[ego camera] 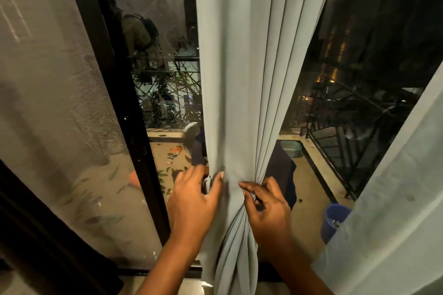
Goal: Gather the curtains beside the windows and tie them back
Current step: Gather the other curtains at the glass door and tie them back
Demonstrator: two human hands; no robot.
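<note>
No legible text, labels, brands, numbers or signs anywhere: not on curtain, window frame or balcony beyond.

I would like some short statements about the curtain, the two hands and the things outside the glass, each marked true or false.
1. Both hands are on the middle curtain. True: the left hand holds its left edge and the right hand pinches its folds.
2. The middle curtain is already tied with a band. False: no tie shows; only the hands gather it.
3. A blue bucket stands outside on the balcony floor. True.
4. It is bright daylight outside. False: it is dark, with a few small lights.
5. A second curtain hangs at the right edge. True.
6. The right hand rests flat on the glass. False: its fingers are curled on the fabric.
</note>
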